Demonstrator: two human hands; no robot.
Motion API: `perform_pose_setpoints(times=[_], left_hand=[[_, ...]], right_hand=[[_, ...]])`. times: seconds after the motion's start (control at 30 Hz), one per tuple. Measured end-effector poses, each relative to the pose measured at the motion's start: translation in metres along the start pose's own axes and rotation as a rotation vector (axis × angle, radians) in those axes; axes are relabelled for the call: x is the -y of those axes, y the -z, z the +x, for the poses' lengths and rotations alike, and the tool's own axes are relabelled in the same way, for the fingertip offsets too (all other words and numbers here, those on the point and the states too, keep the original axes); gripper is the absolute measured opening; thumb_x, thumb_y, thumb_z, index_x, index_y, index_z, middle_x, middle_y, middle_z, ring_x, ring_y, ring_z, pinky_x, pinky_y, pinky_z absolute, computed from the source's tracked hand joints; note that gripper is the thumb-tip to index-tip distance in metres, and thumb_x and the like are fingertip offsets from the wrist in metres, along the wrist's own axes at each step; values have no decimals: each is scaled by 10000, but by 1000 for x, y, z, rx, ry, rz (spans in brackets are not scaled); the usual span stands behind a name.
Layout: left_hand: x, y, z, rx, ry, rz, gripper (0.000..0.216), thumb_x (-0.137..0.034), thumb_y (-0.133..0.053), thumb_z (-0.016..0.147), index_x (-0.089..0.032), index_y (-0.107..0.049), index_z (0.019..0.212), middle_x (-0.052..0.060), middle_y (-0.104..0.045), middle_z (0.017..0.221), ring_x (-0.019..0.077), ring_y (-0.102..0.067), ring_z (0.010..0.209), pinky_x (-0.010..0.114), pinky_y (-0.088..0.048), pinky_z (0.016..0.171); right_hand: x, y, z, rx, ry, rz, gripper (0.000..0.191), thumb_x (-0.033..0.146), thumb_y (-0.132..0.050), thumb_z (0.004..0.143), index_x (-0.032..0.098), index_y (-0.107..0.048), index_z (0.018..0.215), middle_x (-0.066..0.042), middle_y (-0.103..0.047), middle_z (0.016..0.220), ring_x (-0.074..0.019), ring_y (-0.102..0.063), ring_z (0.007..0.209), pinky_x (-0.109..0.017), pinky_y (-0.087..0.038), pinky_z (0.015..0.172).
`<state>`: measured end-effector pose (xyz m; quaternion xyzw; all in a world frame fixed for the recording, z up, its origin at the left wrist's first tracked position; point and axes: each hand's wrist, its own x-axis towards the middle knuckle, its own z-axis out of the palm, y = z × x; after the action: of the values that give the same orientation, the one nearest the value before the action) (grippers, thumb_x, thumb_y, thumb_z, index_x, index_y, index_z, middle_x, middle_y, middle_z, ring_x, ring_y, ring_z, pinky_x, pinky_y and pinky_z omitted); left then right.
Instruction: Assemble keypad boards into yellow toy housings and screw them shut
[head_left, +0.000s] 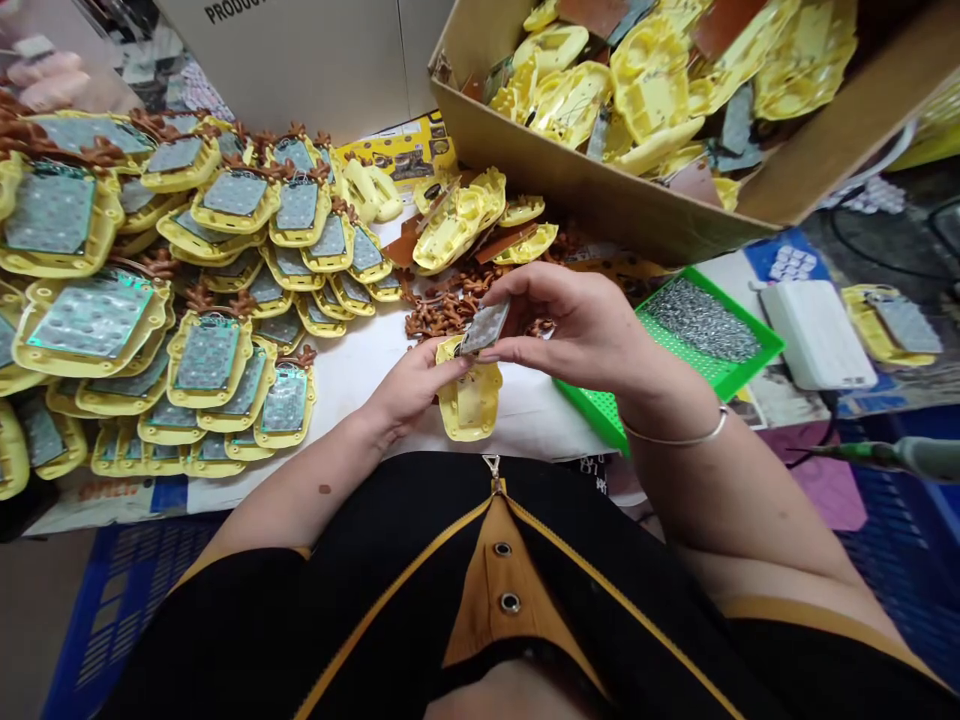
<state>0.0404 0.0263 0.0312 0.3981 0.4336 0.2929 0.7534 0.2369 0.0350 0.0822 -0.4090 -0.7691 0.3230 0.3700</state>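
My left hand (411, 392) grips a yellow plastic shell (471, 405) by its left side, thumb over the edge, in front of my chest. Between the thumb and fingers of my right hand (562, 325) is a grey pad-covered circuit board (486, 325), tilted above the shell's upper end. The shell's hollow inner side faces up. Just beyond my hands lies a heap of small brown antler-shaped pieces (442, 305). Loose yellow shells (461, 222) rest behind that heap.
Stacked yellow shells with boards and brown antlers (217, 355) cover the left side. A cardboard box (600, 185) of yellow parts stands at the back right. Right of my hands are a green tray (757, 350) of screws, a white block (817, 335) and an electric screwdriver (915, 455).
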Motion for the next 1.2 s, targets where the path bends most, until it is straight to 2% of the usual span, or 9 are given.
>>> perform_pose_setpoints(times=[0.17,0.3,0.43,0.53,0.73,0.87,0.97,1.07,1.2], left_hand=[[4,3,1,3,50,-46,346,-404,-799,704,-183,-718,958,35,-742,916,168,-658,772,259,-474,665],[5,6,1,35,78,-81,398,-421,-819,704,-189,-711,1008,50,-749,973,194,-683,838,283,-494,713],[7,6,2,26,39,-63,409,-375,-856,658,-179,-708,985,42,-750,936,192,-680,835,298,-506,758],[6,5,2,22,-7,-43,399,-346,-863,631,-162,-718,954,42,-754,916,180,-671,804,291,-506,761],[7,6,3,58,1,-47,420,-359,-849,642,-143,-720,979,62,-759,951,195,-675,833,291,-500,763],[8,2,2,56,16,-23,382,-319,-832,654,-151,-709,975,34,-742,911,157,-643,775,276,-484,752],[8,0,-1,55,24,-3,310,-281,-803,663,-161,-690,925,6,-718,855,140,-620,734,268,-474,729],[7,1,-3,18,28,8,271,-263,-784,667,-166,-670,893,-13,-692,792,137,-614,716,261,-469,699],[6,4,-3,5,55,-9,288,-276,-781,669,-167,-671,914,4,-715,833,158,-640,740,277,-485,695]], right_hand=[[9,4,7,64,44,-69,365,441,-746,797,201,-676,1063,14,-658,799,-107,-600,664,-245,-517,614],[12,11,4,74,9,-37,441,479,-749,773,209,-687,1116,-26,-701,925,-129,-626,715,-271,-535,634],[10,14,-6,65,14,-8,435,479,-711,821,202,-666,1153,-59,-714,1004,-146,-649,741,-285,-552,644],[6,11,-19,-4,82,-89,405,484,-685,858,200,-653,1143,-71,-721,1017,-145,-661,740,-279,-553,642],[0,-1,-38,-249,308,-372,229,436,-742,846,218,-674,835,27,-644,605,-98,-553,485,-239,-432,482],[2,-11,-31,-388,217,-391,242,430,-728,857,235,-671,727,13,-670,596,-108,-546,468,-262,-411,456],[4,-19,-21,-419,108,-384,277,441,-696,882,236,-673,696,16,-666,582,-111,-540,463,-270,-409,456],[2,-25,-16,-439,104,-410,291,424,-683,897,220,-671,690,9,-656,595,-110,-549,498,-264,-407,479],[-4,-30,-18,-454,123,-525,275,441,-679,895,209,-682,747,-20,-658,690,-129,-582,592,-267,-424,523]])
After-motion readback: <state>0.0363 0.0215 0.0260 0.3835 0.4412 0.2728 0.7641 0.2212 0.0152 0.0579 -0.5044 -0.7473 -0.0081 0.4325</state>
